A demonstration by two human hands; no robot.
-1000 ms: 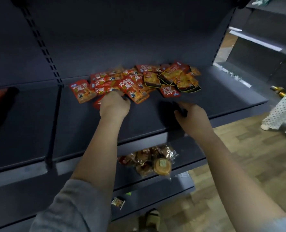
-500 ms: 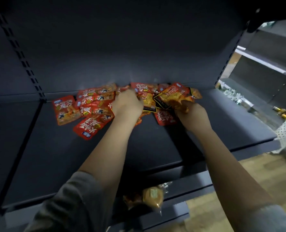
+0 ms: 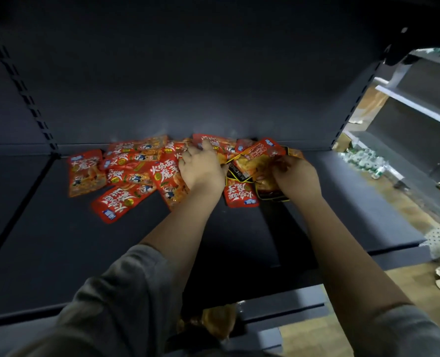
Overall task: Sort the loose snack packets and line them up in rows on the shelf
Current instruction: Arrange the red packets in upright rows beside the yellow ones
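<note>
dark shop shelf (image 3: 59, 253), rear panel behind. red snack packets (image 3: 126, 176) heaped loose at back, no rows formed. left hand (image 3: 201, 168) laid flat on heap, fingers straight, grip released. right hand (image 3: 296, 176) pinching black-edged packets (image 3: 255, 161). risk judged: overlapped glossy packets dragged along, slid off front edge. bottles (image 3: 363, 161) seen on right-hand shelf, well apart; nothing seen in way.

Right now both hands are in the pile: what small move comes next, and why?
Probably lift the black-edged packets that the right hand grips out to the bare shelf on the right. They overlap the red packets, which lie jumbled, and the left hand already rests on the heap to steady it.
</note>
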